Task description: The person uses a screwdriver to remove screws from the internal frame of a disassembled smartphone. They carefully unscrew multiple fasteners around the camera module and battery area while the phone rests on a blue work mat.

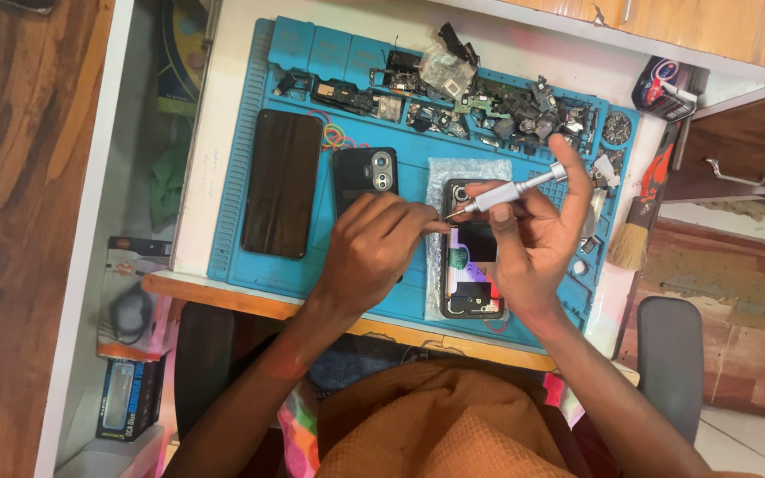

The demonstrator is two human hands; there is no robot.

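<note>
Silver precision screwdriver [513, 189] pinched in right hand [537, 243], tip at top of opened phone [473, 265] on blue mat [232, 257]. Left hand [369, 252] fingers pressed together by tip, steadying. Judged: unscrewing step; next needs straight, gentle turning.

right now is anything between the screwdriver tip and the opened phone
Nothing visible: the right hand holds the screwdriver with its tip at the opened phone's top edge; the left hand's fingertips sit beside the tip, not under it.
</note>
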